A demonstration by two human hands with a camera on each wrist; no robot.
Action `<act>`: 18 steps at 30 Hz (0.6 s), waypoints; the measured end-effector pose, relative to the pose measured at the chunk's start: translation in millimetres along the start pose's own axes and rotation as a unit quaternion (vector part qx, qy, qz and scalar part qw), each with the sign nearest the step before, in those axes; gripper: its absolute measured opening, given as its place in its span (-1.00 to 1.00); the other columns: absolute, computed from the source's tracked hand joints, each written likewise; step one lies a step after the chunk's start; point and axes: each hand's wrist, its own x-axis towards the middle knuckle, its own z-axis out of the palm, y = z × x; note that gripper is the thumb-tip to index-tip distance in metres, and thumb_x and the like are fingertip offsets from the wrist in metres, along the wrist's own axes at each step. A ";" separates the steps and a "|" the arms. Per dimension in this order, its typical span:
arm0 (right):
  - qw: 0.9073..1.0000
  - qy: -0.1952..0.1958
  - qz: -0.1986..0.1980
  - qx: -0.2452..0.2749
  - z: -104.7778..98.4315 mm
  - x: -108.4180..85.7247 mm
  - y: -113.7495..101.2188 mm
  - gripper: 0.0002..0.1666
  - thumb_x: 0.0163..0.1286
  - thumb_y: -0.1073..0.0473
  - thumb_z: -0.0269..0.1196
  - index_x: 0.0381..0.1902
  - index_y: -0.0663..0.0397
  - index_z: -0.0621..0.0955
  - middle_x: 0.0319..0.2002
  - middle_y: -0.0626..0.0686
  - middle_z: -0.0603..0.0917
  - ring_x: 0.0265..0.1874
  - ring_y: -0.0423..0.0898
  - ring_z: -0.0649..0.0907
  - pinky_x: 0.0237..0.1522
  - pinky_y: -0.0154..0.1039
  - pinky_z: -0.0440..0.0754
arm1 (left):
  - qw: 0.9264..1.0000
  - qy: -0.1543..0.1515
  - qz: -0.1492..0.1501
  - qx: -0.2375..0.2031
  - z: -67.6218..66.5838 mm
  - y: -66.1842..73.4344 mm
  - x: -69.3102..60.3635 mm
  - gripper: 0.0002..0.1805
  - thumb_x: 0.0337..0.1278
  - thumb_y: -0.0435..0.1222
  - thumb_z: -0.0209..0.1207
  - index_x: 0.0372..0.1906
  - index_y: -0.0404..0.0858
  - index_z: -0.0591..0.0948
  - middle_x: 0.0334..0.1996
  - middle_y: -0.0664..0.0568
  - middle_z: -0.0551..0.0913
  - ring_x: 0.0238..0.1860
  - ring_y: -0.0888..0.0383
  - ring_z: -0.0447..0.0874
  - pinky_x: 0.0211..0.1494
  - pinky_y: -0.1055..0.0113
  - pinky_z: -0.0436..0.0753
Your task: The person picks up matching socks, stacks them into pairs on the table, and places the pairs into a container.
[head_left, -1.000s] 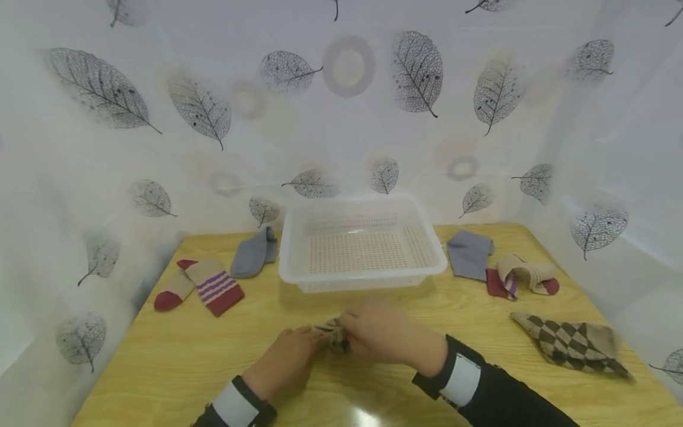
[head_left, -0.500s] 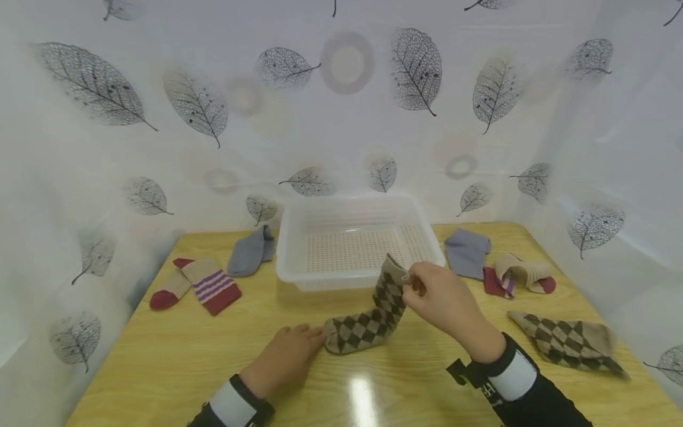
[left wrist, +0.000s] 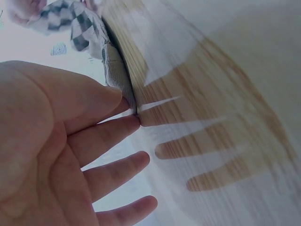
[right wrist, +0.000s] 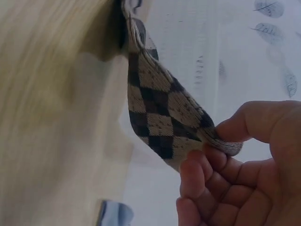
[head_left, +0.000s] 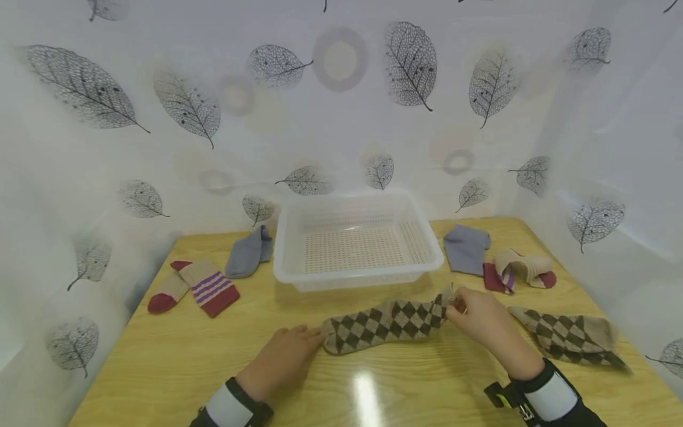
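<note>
A beige and dark-brown checkered sock (head_left: 381, 323) stretches lengthwise across the middle of the table, its cuff raised a little on the right. My right hand (head_left: 482, 317) pinches the cuff between thumb and fingers; the right wrist view shows the rolled cuff edge in my fingertips (right wrist: 214, 155). My left hand (head_left: 283, 359) lies low on the table, its fingertips touching the sock's toe. Seen from the left wrist, its fingers (left wrist: 117, 172) are fairly straight and spread, with the thumb beside the toe. A matching checkered sock (head_left: 573, 335) lies crumpled at the right.
Behind the sock stands a white perforated plastic basket (head_left: 357, 277). Grey socks lie on its left (head_left: 248, 255) and right (head_left: 465, 249). Beige socks with maroon and purple parts lie at the far left (head_left: 213, 287) and right (head_left: 525, 270). A leaf-print curtain (head_left: 341, 130) surrounds the table.
My right hand has drawn the checkered sock's cuff out to the right and lowered it, so the bunched sock is now stretched long. My left hand has stayed by the toe.
</note>
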 end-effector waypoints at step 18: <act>0.982 -0.163 0.054 -0.074 27.6 -7.6 33.5 -0.65 0.49 0.17 0.09 -0.56 0.04 0.47 -0.49 -0.01 0.53 -0.50 -0.07 0.49 -0.44 -0.16 0.44 | 0.999 0.004 -0.036 -0.010 0.8 -1.4 -9.3 -0.61 0.48 -0.29 0.12 0.30 -0.24 0.63 0.37 -0.15 0.61 0.38 -0.31 0.53 0.38 -0.37 0.47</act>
